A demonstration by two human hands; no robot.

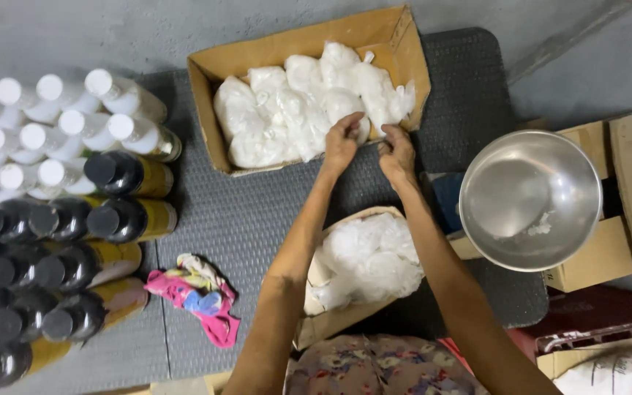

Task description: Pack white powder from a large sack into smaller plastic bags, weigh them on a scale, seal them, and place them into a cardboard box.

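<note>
I have my left hand (341, 143) and right hand (397, 152) both pinching one small white filled bag (360, 130) at the near edge of the cardboard box (217, 69).

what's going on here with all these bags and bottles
A person has both hands at the near edge of a cardboard box full of white filled plastic bags. The left hand and right hand pinch one small bag between them. A metal bowl sits to the right, capped bottles to the left.
</note>
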